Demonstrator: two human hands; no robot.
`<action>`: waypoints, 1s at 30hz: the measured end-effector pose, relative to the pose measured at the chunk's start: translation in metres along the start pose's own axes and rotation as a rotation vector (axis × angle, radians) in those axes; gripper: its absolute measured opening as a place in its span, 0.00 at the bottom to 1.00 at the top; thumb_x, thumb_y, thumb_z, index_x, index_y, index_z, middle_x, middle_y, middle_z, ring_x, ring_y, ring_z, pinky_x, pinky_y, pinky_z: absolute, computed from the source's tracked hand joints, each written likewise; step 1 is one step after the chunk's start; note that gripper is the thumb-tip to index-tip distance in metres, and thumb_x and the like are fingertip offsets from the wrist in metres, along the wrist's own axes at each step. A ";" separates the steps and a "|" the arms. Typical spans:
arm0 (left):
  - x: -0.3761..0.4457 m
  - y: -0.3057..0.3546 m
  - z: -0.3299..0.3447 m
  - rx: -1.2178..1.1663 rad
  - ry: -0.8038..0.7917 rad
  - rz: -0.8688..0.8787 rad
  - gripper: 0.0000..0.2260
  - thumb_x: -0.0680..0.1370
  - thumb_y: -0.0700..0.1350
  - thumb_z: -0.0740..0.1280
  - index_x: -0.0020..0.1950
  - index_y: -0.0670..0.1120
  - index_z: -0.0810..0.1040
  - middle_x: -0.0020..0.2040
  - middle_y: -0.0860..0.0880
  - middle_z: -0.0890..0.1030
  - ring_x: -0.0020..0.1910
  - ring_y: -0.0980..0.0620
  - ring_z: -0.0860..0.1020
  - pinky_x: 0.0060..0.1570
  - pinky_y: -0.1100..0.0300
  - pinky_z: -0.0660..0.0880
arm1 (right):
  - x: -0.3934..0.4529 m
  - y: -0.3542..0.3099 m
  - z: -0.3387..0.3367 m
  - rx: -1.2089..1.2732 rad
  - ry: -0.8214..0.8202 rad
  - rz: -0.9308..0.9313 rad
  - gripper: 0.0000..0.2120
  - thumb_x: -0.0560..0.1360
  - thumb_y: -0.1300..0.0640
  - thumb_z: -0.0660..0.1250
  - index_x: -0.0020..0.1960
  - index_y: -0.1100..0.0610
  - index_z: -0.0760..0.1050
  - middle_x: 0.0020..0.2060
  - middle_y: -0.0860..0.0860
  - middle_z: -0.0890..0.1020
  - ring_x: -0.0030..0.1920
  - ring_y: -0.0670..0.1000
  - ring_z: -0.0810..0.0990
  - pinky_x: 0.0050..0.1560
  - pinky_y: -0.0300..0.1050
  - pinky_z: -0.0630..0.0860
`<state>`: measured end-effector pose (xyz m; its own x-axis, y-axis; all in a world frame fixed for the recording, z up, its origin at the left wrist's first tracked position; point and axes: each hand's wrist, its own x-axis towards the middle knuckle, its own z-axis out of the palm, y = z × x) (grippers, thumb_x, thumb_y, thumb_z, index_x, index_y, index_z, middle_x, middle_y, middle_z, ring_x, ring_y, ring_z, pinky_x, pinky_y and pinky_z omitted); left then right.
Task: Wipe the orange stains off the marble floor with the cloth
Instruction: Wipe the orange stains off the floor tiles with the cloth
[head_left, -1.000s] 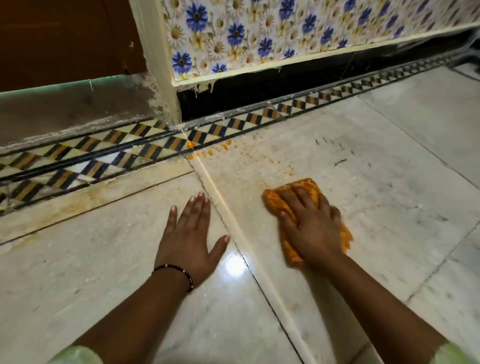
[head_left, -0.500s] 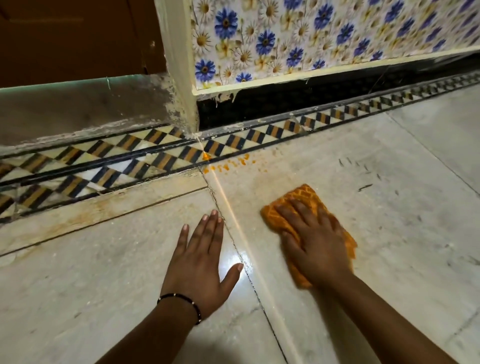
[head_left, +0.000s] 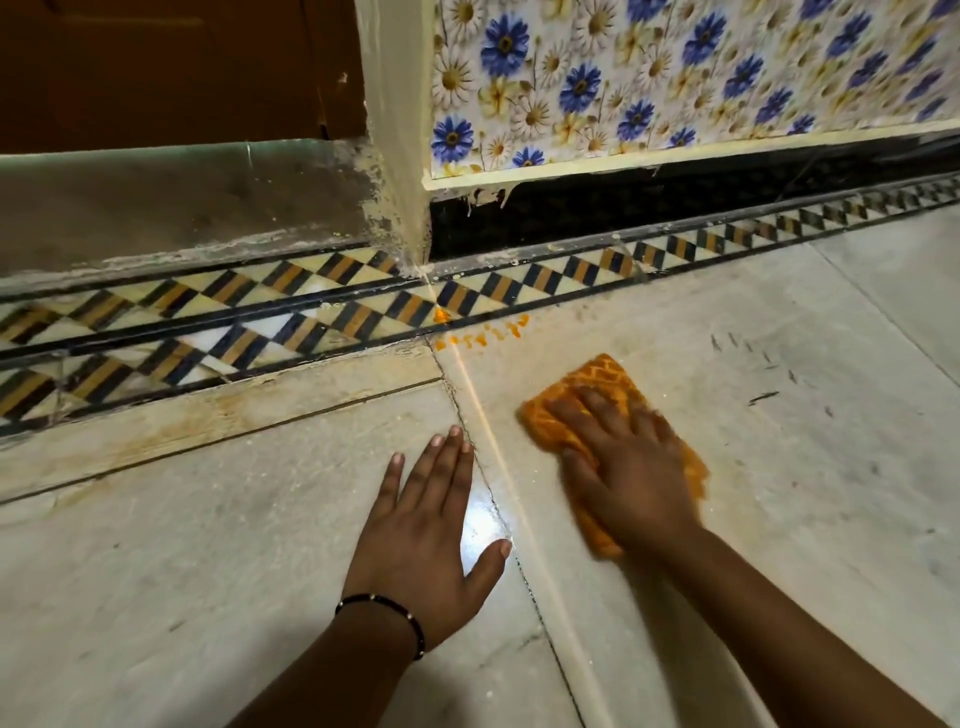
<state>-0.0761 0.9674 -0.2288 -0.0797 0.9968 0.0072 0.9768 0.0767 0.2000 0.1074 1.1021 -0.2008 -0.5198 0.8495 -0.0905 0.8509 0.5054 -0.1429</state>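
Pressing the cloth (head_left: 613, 387) flat on the floor (head_left: 779, 493) is the right hand (head_left: 631, 478), fingers spread straight over it, not curled around anything. It looks a bit motion-blurred. Left hand (head_left: 421, 525) lies palm-down on the marble just beside it, fingers straight, gripping nothing, with a dark bracelet (head_left: 387, 613) on the wrist. Orange stains (head_left: 483, 335) sit near the cloth's far end, right along the patterned border (head_left: 260, 332) below the flowered wall (head_left: 649, 78).
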 end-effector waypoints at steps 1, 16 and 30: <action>0.000 0.000 0.000 -0.005 0.003 -0.003 0.37 0.76 0.65 0.52 0.76 0.42 0.56 0.77 0.45 0.55 0.76 0.49 0.54 0.70 0.46 0.52 | -0.004 0.011 -0.003 0.000 0.008 0.046 0.27 0.74 0.34 0.38 0.73 0.33 0.45 0.76 0.43 0.52 0.75 0.59 0.50 0.73 0.62 0.47; 0.000 0.000 -0.001 -0.054 0.015 -0.003 0.38 0.76 0.65 0.49 0.77 0.42 0.48 0.78 0.46 0.48 0.76 0.51 0.44 0.73 0.47 0.43 | 0.035 -0.008 -0.001 0.014 0.009 -0.005 0.27 0.75 0.35 0.43 0.74 0.35 0.50 0.77 0.47 0.55 0.75 0.61 0.50 0.72 0.66 0.47; 0.000 0.004 -0.007 -0.017 0.012 -0.219 0.49 0.71 0.74 0.45 0.75 0.39 0.36 0.76 0.37 0.36 0.74 0.40 0.34 0.72 0.40 0.38 | 0.076 -0.034 -0.004 -0.039 -0.052 -0.183 0.28 0.74 0.36 0.45 0.74 0.35 0.50 0.77 0.46 0.52 0.75 0.62 0.47 0.72 0.65 0.45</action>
<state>-0.0737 0.9675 -0.2214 -0.2926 0.9559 -0.0264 0.9323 0.2913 0.2143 0.0397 1.1499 -0.1993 -0.6684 0.7344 -0.1175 0.7437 0.6570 -0.1236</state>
